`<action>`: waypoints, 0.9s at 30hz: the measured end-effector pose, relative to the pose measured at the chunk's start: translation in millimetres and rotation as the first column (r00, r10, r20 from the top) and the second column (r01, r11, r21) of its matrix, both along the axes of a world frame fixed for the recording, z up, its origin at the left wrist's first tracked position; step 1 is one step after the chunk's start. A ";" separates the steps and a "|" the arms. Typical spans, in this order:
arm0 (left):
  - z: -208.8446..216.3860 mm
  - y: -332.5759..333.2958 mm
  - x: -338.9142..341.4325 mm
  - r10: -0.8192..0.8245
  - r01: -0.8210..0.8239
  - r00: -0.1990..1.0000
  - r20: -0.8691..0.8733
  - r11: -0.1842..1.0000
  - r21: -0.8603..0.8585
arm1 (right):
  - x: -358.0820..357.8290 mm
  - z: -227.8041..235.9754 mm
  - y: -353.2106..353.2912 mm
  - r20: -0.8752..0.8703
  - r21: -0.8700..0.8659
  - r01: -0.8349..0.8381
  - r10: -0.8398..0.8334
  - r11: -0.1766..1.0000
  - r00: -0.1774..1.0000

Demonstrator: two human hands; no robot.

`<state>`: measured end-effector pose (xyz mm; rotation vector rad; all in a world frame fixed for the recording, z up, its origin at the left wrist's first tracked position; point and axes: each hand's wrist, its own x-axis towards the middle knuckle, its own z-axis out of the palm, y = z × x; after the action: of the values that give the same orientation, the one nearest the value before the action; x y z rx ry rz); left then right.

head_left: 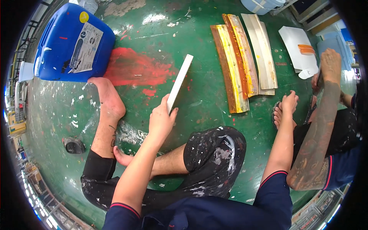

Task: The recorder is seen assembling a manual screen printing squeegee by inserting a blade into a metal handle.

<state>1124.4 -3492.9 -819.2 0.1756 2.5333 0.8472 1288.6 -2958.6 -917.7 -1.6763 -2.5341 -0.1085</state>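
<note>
My left hand is closed around the lower end of a straight, narrow white bar. The bar tilts up and to the right above the green floor, its far end free. Out to the right, my right hand has loosely bent fingers, slightly apart, with no object visible in them. It is nearest to a co-worker's sandalled foot. Ahead of that hand lie long paint-stained strips: a yellow-and-brown one, a similar one against it, and cream ones further right.
A big blue jerrycan stands at the far left, by red paint on the floor. At right, a co-worker's hand is near a cut white plastic container bearing an orange piece. A dark sandal lies left; a bucket is behind.
</note>
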 end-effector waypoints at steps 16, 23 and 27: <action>-7.7 -35.0 -8.0 -0.074 0.060 0.984 -0.162 0.994 -0.090 | 52.2 114.9 -202.4 -0.919 -0.162 -0.617 0.111 0.770 0.380; -29.5 -67.6 14.7 -0.066 0.031 0.975 -0.211 0.986 -0.164 | 108.4 126.9 -289.3 -0.955 -0.295 -0.612 -0.200 0.733 0.221; -44.5 -66.8 8.3 -0.140 0.107 0.960 -0.243 0.984 -0.144 | 124.5 172.2 -311.1 -0.961 -0.223 -0.647 -0.053 0.729 0.271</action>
<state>1132.7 -3559.7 -863.8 0.4193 2.7686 0.6433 1413.1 -3269.7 -745.5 -0.7070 -1.8289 1.4341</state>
